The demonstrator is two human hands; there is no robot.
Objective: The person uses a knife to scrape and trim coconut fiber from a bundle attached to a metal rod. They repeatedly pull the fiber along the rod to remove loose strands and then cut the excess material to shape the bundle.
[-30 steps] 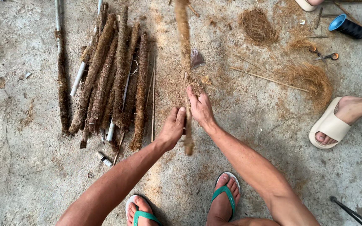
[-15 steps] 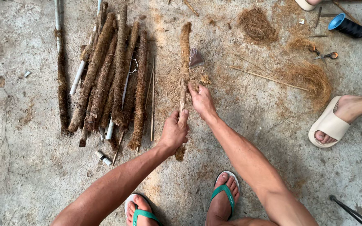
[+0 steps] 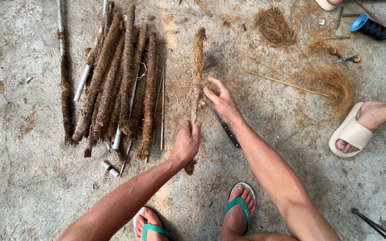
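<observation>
My left hand (image 3: 185,143) is closed around the lower part of a long stick wrapped in brown coconut fibre (image 3: 197,67), which points away from me over the concrete floor. My right hand (image 3: 221,101) rests beside the stick's middle, fingers spread and touching the fibre. A dark-handled knife (image 3: 225,127) lies on the floor under my right wrist. The stick's frayed lower end (image 3: 190,167) pokes out below my left hand.
A pile of several fibre-wrapped sticks (image 3: 117,89) lies to the left, with thin bare sticks (image 3: 161,107). Loose fibre clumps (image 3: 331,85) (image 3: 273,24), scissors (image 3: 347,57) and a blue-capped spool (image 3: 369,27) lie at upper right. Another person's sandalled foot (image 3: 358,127) is at right.
The fibre stick has been pulled toward me, its far end now fully in view. My left hand slid lower on it; my right hand opened and shifted to its side.
</observation>
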